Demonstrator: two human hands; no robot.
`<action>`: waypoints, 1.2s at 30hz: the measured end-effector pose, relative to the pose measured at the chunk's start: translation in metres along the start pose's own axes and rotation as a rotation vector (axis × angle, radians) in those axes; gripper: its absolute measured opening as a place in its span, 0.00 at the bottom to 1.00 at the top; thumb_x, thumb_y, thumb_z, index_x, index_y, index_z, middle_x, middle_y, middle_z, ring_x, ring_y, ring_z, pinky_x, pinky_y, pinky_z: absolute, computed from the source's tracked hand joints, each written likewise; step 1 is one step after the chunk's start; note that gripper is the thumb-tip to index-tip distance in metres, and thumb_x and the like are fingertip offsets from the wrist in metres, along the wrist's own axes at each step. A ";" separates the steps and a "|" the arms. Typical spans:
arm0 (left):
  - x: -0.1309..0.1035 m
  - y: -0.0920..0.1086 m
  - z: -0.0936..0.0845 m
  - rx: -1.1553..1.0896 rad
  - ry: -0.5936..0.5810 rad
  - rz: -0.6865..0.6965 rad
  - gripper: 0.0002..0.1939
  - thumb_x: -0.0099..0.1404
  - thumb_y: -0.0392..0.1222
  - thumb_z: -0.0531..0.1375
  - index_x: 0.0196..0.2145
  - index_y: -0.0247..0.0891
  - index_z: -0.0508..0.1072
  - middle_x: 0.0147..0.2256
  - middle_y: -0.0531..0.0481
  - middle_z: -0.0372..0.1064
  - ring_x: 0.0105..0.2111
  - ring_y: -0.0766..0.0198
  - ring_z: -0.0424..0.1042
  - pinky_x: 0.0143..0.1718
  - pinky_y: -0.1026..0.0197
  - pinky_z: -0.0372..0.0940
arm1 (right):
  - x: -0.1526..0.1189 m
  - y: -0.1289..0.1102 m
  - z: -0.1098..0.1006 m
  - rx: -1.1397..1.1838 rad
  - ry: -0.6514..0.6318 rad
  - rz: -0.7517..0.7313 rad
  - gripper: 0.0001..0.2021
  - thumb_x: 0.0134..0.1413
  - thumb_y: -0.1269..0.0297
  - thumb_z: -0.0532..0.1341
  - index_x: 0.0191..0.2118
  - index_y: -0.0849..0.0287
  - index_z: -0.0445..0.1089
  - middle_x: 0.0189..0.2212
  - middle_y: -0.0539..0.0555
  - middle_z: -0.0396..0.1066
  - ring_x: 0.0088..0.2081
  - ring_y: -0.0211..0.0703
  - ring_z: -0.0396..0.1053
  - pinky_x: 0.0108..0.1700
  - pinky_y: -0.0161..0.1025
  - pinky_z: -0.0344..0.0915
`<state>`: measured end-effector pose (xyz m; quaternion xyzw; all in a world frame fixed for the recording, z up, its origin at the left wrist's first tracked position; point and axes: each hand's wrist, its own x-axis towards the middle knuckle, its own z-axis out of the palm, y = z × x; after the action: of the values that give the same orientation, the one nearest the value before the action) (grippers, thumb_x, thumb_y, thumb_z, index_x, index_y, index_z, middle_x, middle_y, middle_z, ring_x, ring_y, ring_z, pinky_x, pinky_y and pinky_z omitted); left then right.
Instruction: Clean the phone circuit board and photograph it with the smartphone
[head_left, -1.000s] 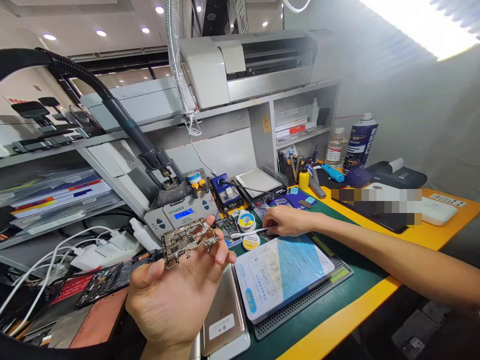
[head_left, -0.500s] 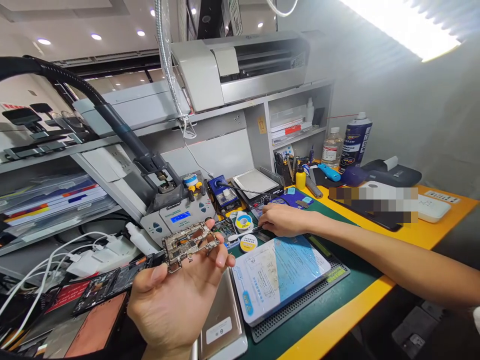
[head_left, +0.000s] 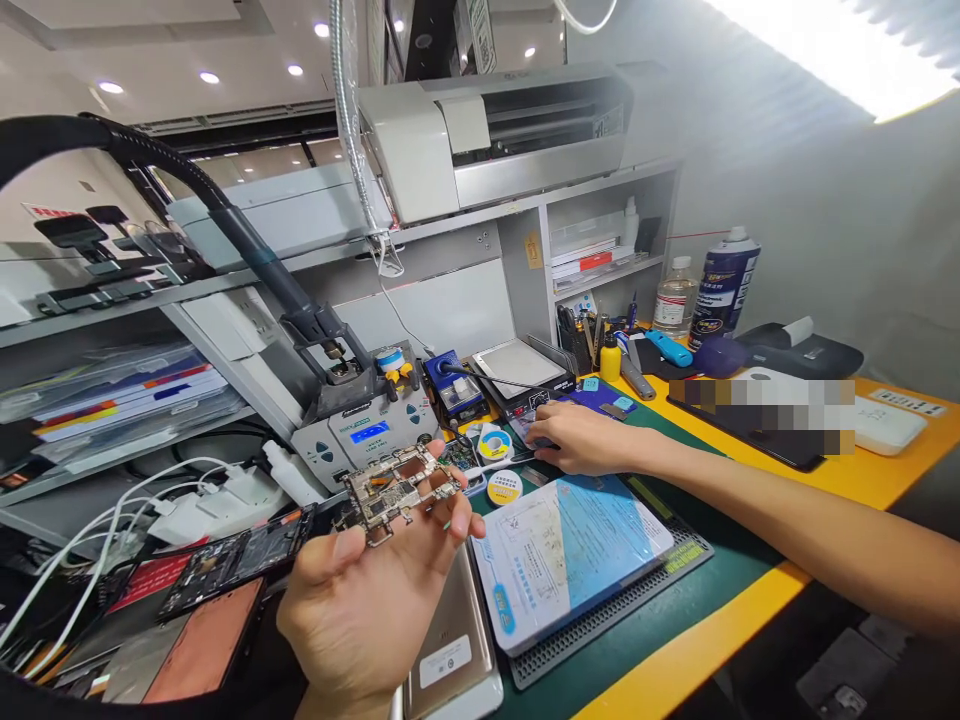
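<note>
My left hand (head_left: 375,610) grips a bare phone circuit board (head_left: 401,490) by its edges between thumb and fingers, tilted and raised above the bench. My right hand (head_left: 574,437) reaches far forward, its fingers curled down near the bench just right of a solder spool (head_left: 495,444). A slim pale tool (head_left: 499,465) runs up to those fingertips; whether they pinch it or something else is hidden. Just in front of the spool lies a round tin with a yellow-and-white lid (head_left: 504,488).
A blue-and-white box (head_left: 570,550) rests on a dark perforated mat, with a gold-backed tablet (head_left: 450,640) to its left. Behind stand a hot-air station (head_left: 367,440) and a heating plate (head_left: 521,370). White cables and a power strip (head_left: 206,510) crowd the left.
The view has shifted slightly, so everything sits a little further right. My left hand still holds the circuit board; the pale tool by my right fingers shows more clearly.
</note>
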<state>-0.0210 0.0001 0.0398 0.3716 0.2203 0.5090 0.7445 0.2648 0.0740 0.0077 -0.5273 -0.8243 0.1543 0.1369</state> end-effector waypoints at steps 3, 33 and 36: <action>-0.001 -0.010 0.004 0.141 0.000 0.092 0.26 0.55 0.53 0.67 0.51 0.43 0.82 0.47 0.44 0.79 0.39 0.53 0.74 0.49 0.48 0.72 | -0.007 -0.015 -0.003 0.235 0.044 0.006 0.16 0.71 0.58 0.65 0.58 0.58 0.73 0.58 0.59 0.74 0.53 0.52 0.76 0.54 0.54 0.76; -0.008 -0.053 0.032 0.409 0.063 0.039 0.46 0.49 0.52 0.79 0.61 0.42 0.66 0.53 0.38 0.80 0.52 0.40 0.82 0.55 0.46 0.76 | -0.038 -0.058 -0.008 1.590 -0.345 0.124 0.13 0.48 0.58 0.73 0.27 0.64 0.76 0.23 0.49 0.74 0.21 0.31 0.66 0.25 0.29 0.65; -0.007 -0.050 0.034 0.496 0.157 0.068 0.42 0.49 0.55 0.79 0.57 0.41 0.70 0.56 0.39 0.78 0.55 0.42 0.80 0.56 0.51 0.76 | -0.036 -0.052 -0.020 1.458 -0.284 0.127 0.18 0.44 0.52 0.75 0.30 0.64 0.77 0.26 0.53 0.77 0.23 0.34 0.69 0.25 0.31 0.67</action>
<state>0.0307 -0.0281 0.0219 0.5092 0.3827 0.4915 0.5939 0.2441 0.0226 0.0443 -0.3241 -0.4906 0.7363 0.3348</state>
